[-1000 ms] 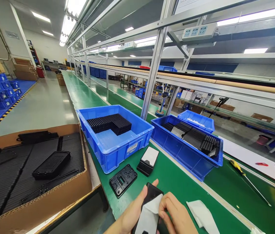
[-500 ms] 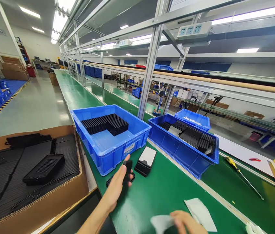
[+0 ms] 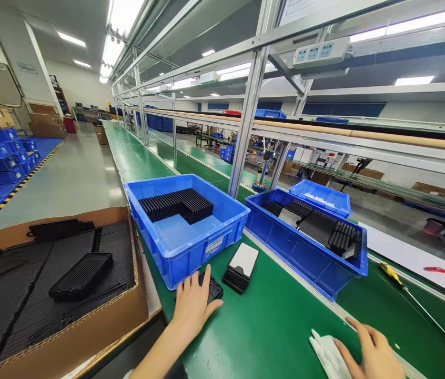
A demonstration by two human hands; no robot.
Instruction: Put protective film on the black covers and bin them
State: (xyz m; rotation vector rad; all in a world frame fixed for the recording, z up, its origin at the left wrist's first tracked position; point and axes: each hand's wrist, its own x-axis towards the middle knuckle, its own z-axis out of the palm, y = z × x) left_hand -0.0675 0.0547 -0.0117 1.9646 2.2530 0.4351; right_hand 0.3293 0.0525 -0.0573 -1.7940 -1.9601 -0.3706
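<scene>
My left hand (image 3: 191, 305) lies palm down with fingers spread over a black plastic part (image 3: 215, 289) on the green bench (image 3: 270, 321). It partly hides that part, beside the near corner of a blue bin (image 3: 191, 258). To its right is a small stack of black plate-like parts (image 3: 241, 266) with a pale panel on top. My right hand (image 3: 380, 352) is at the lower right, fingers apart. Beside its thumb sits a crumpled white sheet (image 3: 327, 353), cloth or paper, I cannot tell which; whether the thumb touches it is unclear.
Rows of thin black parts (image 3: 179, 205) stand in the blue bin. A second blue bin (image 3: 293, 252) holds more black pieces. At left is a cardboard box (image 3: 108, 329) of black parts. A yellow-handled screwdriver (image 3: 394, 276) lies at right. A metal post (image 3: 248, 116) rises behind.
My left hand has put down the upright black piece and now rests flat. My right hand has moved right and opened, leaving the white sheet on the bench. The view has shifted slightly left.
</scene>
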